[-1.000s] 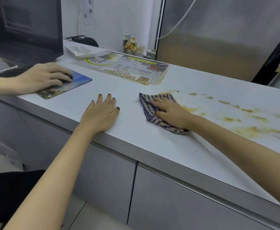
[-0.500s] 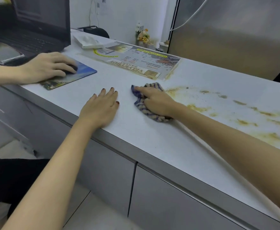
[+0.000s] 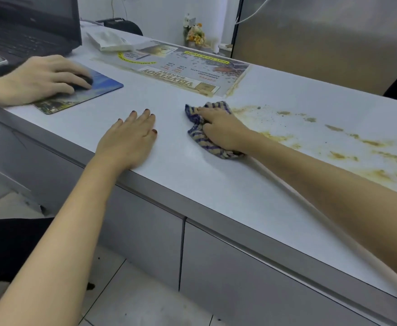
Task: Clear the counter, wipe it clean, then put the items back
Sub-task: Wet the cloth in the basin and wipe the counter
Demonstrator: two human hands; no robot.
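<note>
Now right hand (image 3: pixel 224 134) on cloth (image 3: pixel 194 133)

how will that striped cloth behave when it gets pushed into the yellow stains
Probably floppy: the striped cloth lies crumpled in folds under the right hand. Thin and likely light, it may bunch rather than slide flat. It could smear the yellowish stains before lifting them.

Cloth (image 3: pixel 206 137) blue/beige striped, counter (image 3: pixel 216 184) pale grey-white with yellow-brown stains (image 3: pixel 334 142), mousepad (image 3: pixel 79 95) blue (photo print), laptop (image 3: pixel 28 27) black, left hand (image 3: pixel 129 140) nails dark.
</note>
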